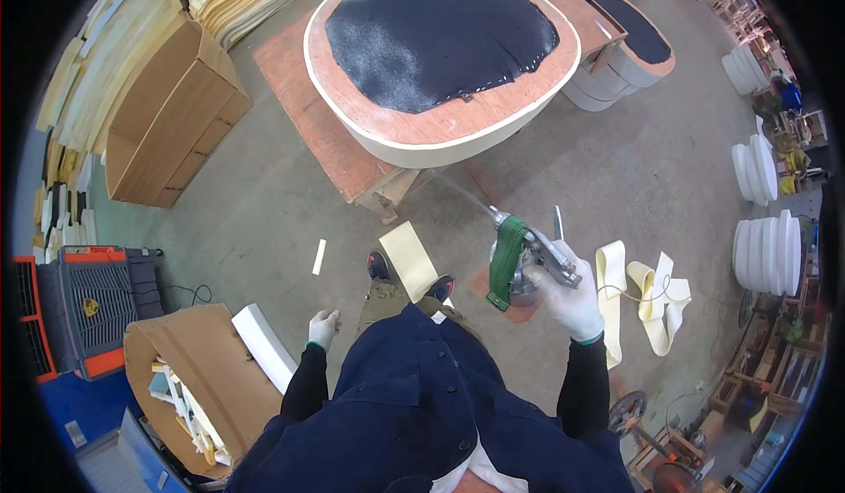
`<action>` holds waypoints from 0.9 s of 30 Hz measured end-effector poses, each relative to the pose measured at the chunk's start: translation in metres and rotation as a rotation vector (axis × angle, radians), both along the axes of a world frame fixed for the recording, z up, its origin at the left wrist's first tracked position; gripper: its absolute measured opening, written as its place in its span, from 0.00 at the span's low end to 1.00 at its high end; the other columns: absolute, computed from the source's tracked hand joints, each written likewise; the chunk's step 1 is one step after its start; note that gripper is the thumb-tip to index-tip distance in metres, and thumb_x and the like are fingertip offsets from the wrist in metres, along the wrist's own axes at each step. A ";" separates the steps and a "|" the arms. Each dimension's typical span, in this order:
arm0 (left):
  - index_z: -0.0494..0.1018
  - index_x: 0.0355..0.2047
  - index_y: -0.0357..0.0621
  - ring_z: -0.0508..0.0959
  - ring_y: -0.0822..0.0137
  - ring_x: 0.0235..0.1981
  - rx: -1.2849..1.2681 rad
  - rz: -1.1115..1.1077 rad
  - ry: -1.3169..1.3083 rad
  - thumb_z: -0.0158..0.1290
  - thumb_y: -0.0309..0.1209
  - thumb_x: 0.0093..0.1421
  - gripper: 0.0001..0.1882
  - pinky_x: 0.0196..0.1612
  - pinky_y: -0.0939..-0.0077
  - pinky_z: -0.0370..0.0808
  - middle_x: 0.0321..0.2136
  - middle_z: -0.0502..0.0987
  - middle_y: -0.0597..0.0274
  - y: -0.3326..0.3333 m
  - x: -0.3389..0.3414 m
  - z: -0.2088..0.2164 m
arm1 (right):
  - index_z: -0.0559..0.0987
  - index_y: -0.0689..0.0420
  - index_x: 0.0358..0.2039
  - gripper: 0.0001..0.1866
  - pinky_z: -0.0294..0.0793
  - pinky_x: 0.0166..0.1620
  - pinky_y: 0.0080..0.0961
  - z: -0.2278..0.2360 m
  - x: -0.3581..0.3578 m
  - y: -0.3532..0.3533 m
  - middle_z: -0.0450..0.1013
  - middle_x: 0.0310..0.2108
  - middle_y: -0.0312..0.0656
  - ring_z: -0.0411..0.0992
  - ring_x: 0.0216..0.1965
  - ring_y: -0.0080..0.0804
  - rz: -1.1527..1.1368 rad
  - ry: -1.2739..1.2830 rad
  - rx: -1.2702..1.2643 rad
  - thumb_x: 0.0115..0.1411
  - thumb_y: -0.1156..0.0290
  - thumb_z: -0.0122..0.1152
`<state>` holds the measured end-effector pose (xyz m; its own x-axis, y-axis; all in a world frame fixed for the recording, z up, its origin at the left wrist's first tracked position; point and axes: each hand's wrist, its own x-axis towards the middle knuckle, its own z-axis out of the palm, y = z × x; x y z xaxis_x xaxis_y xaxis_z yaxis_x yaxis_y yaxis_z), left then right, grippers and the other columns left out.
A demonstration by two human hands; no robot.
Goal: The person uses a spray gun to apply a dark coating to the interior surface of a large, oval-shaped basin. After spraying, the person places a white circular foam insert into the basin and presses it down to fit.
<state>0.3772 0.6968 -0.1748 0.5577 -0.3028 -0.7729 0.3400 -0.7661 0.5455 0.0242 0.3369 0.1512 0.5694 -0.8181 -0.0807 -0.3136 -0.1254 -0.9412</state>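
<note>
My right hand [570,298], in a white glove, grips a metal spray gun [539,260] with green webbing wrapped around its body. A thin mist leaves the nozzle toward the near edge of a large rounded wooden piece [370,128]. White foam-like padding runs around that piece's side, and black fabric [444,35] covers the middle of its top, with a whitish haze on the left part. My left hand [325,328], also gloved in white, hangs low by my left side. Its fingers are curled closed and nothing shows in them.
The rounded piece rests on a wooden board [308,114]. Cream foam strips [651,299] and a foam sheet [407,260] lie on the floor. Cardboard boxes [180,114] and a grey-orange machine [101,304] stand left. A similar smaller piece [607,79] is at far right, stacked white rings [767,255] nearer.
</note>
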 end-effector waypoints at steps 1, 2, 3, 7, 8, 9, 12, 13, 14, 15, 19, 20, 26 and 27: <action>0.71 0.51 0.34 0.79 0.67 0.32 -0.001 0.006 0.002 0.54 0.36 0.63 0.21 0.31 0.74 0.74 0.36 0.78 0.59 -0.002 0.001 0.001 | 0.77 0.62 0.44 0.14 0.73 0.37 0.19 0.001 -0.004 0.000 0.77 0.31 0.36 0.73 0.32 0.17 -0.024 0.001 0.012 0.57 0.75 0.64; 0.71 0.51 0.34 0.79 0.68 0.32 -0.003 0.011 0.004 0.54 0.36 0.63 0.21 0.30 0.74 0.74 0.36 0.78 0.59 -0.004 0.002 0.003 | 0.77 0.62 0.44 0.14 0.73 0.36 0.19 0.003 -0.008 0.000 0.77 0.30 0.36 0.73 0.32 0.17 -0.048 0.001 0.023 0.57 0.75 0.64; 0.71 0.51 0.34 0.78 0.68 0.31 -0.004 0.017 0.006 0.54 0.36 0.63 0.21 0.30 0.74 0.74 0.36 0.78 0.60 -0.004 0.002 0.003 | 0.77 0.62 0.44 0.14 0.73 0.36 0.19 0.004 -0.012 0.001 0.77 0.30 0.36 0.73 0.31 0.17 -0.072 0.002 0.035 0.57 0.75 0.64; 0.72 0.49 0.34 0.77 0.69 0.29 -0.005 0.003 0.011 0.55 0.36 0.62 0.20 0.29 0.75 0.73 0.32 0.77 0.61 -0.005 0.000 -0.004 | 0.77 0.62 0.42 0.12 0.73 0.34 0.20 -0.005 -0.032 -0.003 0.77 0.29 0.37 0.74 0.30 0.19 -0.178 0.030 0.008 0.57 0.73 0.64; 0.73 0.46 0.34 0.77 0.70 0.28 -0.011 0.007 0.006 0.55 0.36 0.61 0.19 0.29 0.75 0.73 0.30 0.77 0.62 -0.006 -0.002 -0.004 | 0.77 0.62 0.41 0.12 0.72 0.35 0.20 -0.002 -0.033 -0.003 0.77 0.29 0.36 0.73 0.30 0.19 -0.228 0.029 0.004 0.57 0.74 0.64; 0.75 0.44 0.34 0.77 0.71 0.27 -0.017 0.011 0.001 0.56 0.37 0.61 0.18 0.30 0.75 0.73 0.28 0.77 0.62 -0.008 -0.005 -0.003 | 0.77 0.62 0.41 0.12 0.72 0.35 0.20 -0.003 -0.036 -0.004 0.77 0.29 0.36 0.73 0.30 0.19 -0.254 0.023 0.004 0.57 0.74 0.63; 0.75 0.43 0.35 0.76 0.72 0.27 -0.018 0.022 0.010 0.56 0.37 0.61 0.17 0.29 0.76 0.73 0.28 0.77 0.62 -0.012 -0.009 -0.002 | 0.77 0.62 0.42 0.12 0.71 0.37 0.18 -0.005 -0.045 -0.009 0.76 0.30 0.35 0.73 0.32 0.17 -0.332 0.001 0.035 0.58 0.74 0.63; 0.75 0.43 0.35 0.76 0.72 0.27 -0.021 0.023 0.010 0.56 0.36 0.61 0.17 0.29 0.76 0.73 0.28 0.77 0.62 -0.012 -0.010 -0.002 | 0.77 0.62 0.43 0.12 0.71 0.37 0.18 -0.004 -0.047 -0.012 0.76 0.31 0.35 0.72 0.32 0.17 -0.338 -0.006 0.020 0.58 0.75 0.62; 0.75 0.43 0.35 0.76 0.72 0.27 -0.024 0.023 0.010 0.56 0.36 0.61 0.17 0.29 0.76 0.73 0.28 0.77 0.62 -0.012 -0.010 -0.002 | 0.76 0.62 0.43 0.12 0.71 0.37 0.18 -0.002 -0.049 -0.015 0.76 0.32 0.34 0.72 0.33 0.17 -0.344 -0.013 0.005 0.59 0.75 0.62; 0.75 0.43 0.35 0.76 0.72 0.27 -0.027 0.024 0.010 0.56 0.36 0.61 0.17 0.29 0.76 0.73 0.28 0.77 0.62 -0.011 -0.010 -0.003 | 0.76 0.62 0.43 0.12 0.71 0.37 0.17 -0.001 -0.050 -0.019 0.76 0.33 0.34 0.72 0.33 0.17 -0.349 -0.020 -0.010 0.59 0.75 0.62; 0.75 0.43 0.35 0.76 0.72 0.26 -0.041 0.026 0.018 0.56 0.36 0.61 0.17 0.29 0.76 0.72 0.28 0.77 0.62 -0.016 -0.015 -0.005 | 0.76 0.62 0.45 0.12 0.72 0.38 0.17 -0.003 -0.063 -0.035 0.75 0.35 0.33 0.72 0.35 0.16 -0.390 -0.024 0.025 0.60 0.76 0.60; 0.75 0.43 0.34 0.76 0.72 0.26 -0.039 0.027 0.024 0.56 0.36 0.61 0.17 0.29 0.76 0.72 0.28 0.77 0.62 -0.016 -0.018 -0.008 | 0.76 0.62 0.46 0.13 0.72 0.39 0.18 -0.004 -0.065 -0.040 0.76 0.36 0.34 0.72 0.35 0.17 -0.410 -0.032 0.023 0.61 0.76 0.59; 0.74 0.45 0.33 0.77 0.71 0.27 -0.015 0.014 0.049 0.56 0.36 0.61 0.18 0.28 0.76 0.73 0.29 0.77 0.61 -0.024 -0.023 -0.012 | 0.75 0.63 0.51 0.18 0.73 0.39 0.19 -0.004 -0.073 -0.071 0.76 0.38 0.35 0.73 0.36 0.18 -0.504 -0.067 0.000 0.61 0.75 0.60; 0.74 0.45 0.33 0.77 0.70 0.27 -0.010 0.014 0.055 0.56 0.36 0.61 0.18 0.28 0.75 0.73 0.29 0.77 0.60 -0.027 -0.024 -0.014 | 0.75 0.64 0.51 0.18 0.73 0.39 0.19 -0.006 -0.077 -0.078 0.76 0.38 0.36 0.73 0.36 0.18 -0.507 -0.050 -0.001 0.61 0.74 0.60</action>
